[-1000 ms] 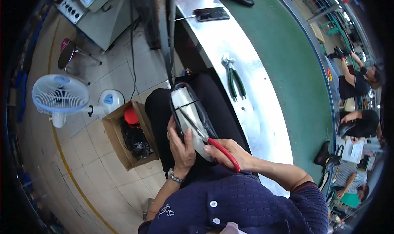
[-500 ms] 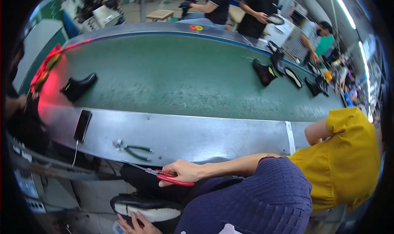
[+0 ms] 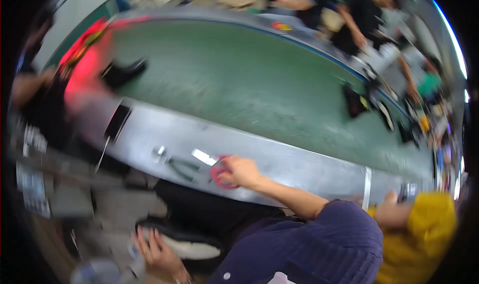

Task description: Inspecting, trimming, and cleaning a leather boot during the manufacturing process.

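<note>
My right hand (image 3: 244, 173) is closed on red-handled scissors (image 3: 218, 177), above or on the metal edge of the worktable; motion blurs the blades. Just left of them lie green-handled pliers (image 3: 183, 169). At the lower left, a black shoe with a white sole (image 3: 192, 248) lies by my dark-clothed leg, sole facing up. My left hand (image 3: 158, 254) rests against this shoe's near left end, its fingers stretched out and slightly apart. The thumb is not clearly seen.
A green conveyor belt (image 3: 224, 79) runs beyond the metal edge (image 3: 279, 159), carrying a black boot (image 3: 124, 72) at left and several shoes at right. A phone (image 3: 119, 120) with a white cable lies left. A co-worker in yellow (image 3: 429, 224) sits close at right; others stand across.
My right hand has raised the scissors from over my lap to the metal edge beside the pliers. My left hand stays at the shoe. The whole view has tilted and shifted.
</note>
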A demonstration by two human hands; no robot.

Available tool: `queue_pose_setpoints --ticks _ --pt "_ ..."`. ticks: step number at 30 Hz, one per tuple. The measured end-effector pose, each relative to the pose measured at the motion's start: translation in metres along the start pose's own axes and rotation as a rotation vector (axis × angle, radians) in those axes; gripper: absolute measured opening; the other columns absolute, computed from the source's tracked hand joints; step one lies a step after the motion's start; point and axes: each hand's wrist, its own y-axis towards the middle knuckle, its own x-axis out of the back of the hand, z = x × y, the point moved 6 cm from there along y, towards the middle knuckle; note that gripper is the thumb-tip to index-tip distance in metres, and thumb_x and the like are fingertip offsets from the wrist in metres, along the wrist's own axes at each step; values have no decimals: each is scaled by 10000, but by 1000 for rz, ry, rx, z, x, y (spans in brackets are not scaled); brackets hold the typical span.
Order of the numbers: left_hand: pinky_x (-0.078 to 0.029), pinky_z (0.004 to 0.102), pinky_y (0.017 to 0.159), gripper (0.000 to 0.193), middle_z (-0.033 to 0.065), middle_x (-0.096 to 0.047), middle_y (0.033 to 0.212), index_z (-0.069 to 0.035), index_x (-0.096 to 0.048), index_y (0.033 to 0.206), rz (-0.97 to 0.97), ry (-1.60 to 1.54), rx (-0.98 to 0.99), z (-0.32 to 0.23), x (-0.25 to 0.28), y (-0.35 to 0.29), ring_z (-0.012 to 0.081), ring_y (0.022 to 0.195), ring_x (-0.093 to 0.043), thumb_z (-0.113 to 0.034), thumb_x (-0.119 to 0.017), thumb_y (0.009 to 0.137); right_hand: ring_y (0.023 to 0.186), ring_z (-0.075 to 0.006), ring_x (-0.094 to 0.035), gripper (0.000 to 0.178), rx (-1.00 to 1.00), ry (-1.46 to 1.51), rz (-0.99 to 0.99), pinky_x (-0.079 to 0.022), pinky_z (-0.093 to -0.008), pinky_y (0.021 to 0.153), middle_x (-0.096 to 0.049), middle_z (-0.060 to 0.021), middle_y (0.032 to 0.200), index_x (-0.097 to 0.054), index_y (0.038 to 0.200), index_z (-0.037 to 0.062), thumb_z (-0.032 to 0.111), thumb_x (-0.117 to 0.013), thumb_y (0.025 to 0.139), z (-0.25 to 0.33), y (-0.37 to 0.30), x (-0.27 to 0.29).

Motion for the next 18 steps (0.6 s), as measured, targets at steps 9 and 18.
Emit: queue_pose_setpoints --ticks 9,18 --pt "-515 431 881 93 108 -641 891 9 -651 840 -229 -15 40 -1 17 -4 282 895 -646 -11 -705 768 899 -292 -667 453 15 62 20 -514 -373 813 -672 -201 1021 -621 1128 -36 196 -769 768 -7 19 -6" --pt "-548 420 834 132 147 -615 966 42 -643 922 -546 -169 107 7 102 -30 317 935 -629 -33 -681 819 862 -315 -650 518 -24 -101 21 -496 -393 793 -667 -202 980 -607 1138 -48 237 -780 742 -7 24 0"
